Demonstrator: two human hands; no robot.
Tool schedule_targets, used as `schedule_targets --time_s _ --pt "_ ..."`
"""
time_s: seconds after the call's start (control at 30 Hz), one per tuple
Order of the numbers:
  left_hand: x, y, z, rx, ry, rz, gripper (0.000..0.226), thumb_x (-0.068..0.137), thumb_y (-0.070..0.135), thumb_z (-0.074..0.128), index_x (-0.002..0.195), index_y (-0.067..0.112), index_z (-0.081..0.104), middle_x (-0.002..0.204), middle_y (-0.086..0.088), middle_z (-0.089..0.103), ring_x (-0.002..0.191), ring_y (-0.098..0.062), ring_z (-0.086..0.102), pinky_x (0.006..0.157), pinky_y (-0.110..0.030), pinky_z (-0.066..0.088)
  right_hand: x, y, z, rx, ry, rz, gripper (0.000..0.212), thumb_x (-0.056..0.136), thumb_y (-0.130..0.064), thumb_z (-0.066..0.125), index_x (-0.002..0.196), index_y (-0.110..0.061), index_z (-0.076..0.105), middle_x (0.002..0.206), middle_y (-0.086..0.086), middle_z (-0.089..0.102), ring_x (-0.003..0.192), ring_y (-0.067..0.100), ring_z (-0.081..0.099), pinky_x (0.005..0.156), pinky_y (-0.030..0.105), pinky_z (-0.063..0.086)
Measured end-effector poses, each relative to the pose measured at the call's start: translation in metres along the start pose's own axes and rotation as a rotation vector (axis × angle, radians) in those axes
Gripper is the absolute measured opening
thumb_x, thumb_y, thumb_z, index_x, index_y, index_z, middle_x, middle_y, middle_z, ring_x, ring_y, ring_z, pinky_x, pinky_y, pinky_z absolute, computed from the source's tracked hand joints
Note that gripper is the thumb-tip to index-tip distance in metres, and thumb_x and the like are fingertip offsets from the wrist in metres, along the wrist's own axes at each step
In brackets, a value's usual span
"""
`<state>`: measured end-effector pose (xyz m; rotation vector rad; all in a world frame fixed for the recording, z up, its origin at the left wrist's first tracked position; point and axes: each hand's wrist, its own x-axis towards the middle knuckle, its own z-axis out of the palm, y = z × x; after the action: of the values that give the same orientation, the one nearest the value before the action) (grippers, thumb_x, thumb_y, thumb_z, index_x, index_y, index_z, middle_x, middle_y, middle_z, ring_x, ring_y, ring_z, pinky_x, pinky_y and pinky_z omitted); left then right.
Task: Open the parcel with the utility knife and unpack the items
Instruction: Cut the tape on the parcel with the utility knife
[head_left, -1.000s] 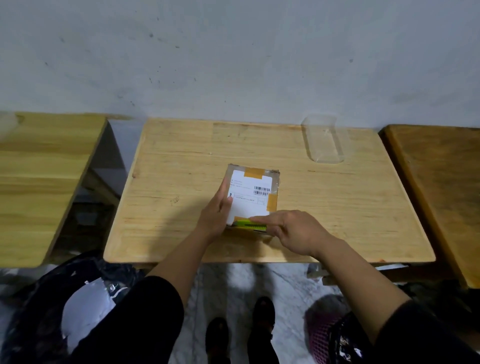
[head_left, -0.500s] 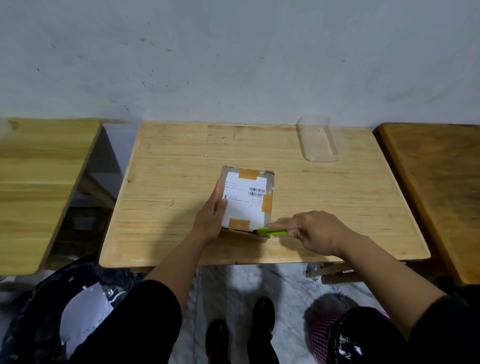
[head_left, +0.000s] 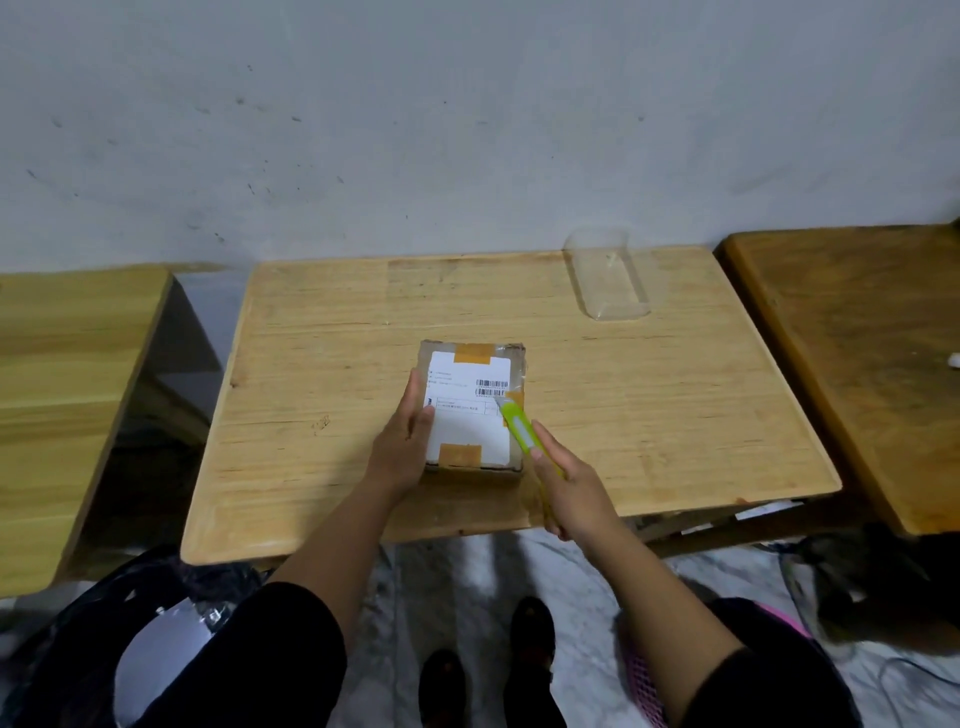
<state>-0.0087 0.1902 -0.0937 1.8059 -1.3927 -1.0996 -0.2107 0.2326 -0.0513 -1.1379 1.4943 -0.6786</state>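
We saw the parcel (head_left: 471, 406) lying flat near the middle of the wooden table (head_left: 649, 415), its white label face up with tan tape strips at the far, near and right edges. Our left hand (head_left: 404, 446) pressed against the parcel's left side, fingers laid along that edge and the thumb over the label, steadying rather than gripping it. Our right hand (head_left: 570, 482) lay just right of the parcel's near right corner, clenched around the green utility knife (head_left: 521, 433). The knife slanted up and left, its tip touching the parcel's top by the right-hand tape. A clear plastic tray (head_left: 608, 274) sat well apart at the far right.
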Motion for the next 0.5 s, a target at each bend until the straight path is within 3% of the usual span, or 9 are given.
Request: schedule_targets --time_s 0.07,0.2,0.27,0.5 --pt "-0.0001 0.0004 0.0001 -0.004 -0.002 -0.001 0.05 0.099 0.039 0.03 0.145 0.04 0.01 0.151 0.002 0.032 0.13 -0.025 0.041 0.105 -0.042 0.036 -0.0003 0.0013 0.0029 0.014 0.026 0.008 0.036 0.095 -0.037 0.047 0.13 -0.045 0.044 0.064 -0.022 0.051 0.037 -0.001 0.038 0.038 0.013 0.033" --pt "-0.001 0.0017 -0.0003 -0.003 0.003 -0.003 0.05 0.099 0.039 0.029 0.145 0.039 0.011 0.151 0.002 0.032 0.13 -0.025 0.04 0.103 -0.039 0.036 -0.0023 0.0008 0.0064 0.062 0.025 0.01 0.037 0.096 -0.033 0.045 0.13 -0.046 0.045 0.073 -0.023 0.05 0.042 0.0 0.037 0.043 0.011 0.03" --pt "-0.0019 0.003 -0.0006 0.004 0.003 0.0 0.05 0.1 0.038 0.028 0.146 0.038 0.01 0.151 0.001 0.032 0.13 -0.025 0.04 0.102 -0.038 0.035 -0.0031 0.0007 0.0084 0.096 0.003 0.009 0.039 0.097 -0.028 0.043 0.133 -0.046 0.041 0.067 -0.024 0.044 0.042 0.001 0.036 0.043 0.013 0.03" --pt "-0.0025 0.0052 -0.001 0.029 0.007 -0.003 0.05 0.1 0.036 0.028 0.146 0.037 0.01 0.15 0.0 0.034 0.128 -0.028 0.042 0.1 -0.039 0.036 -0.0103 -0.0042 0.0096 0.132 -0.115 0.065 0.055 0.099 -0.014 0.033 0.138 -0.051 0.022 0.066 0.004 0.043 0.052 0.012 0.035 0.046 0.021 0.036"
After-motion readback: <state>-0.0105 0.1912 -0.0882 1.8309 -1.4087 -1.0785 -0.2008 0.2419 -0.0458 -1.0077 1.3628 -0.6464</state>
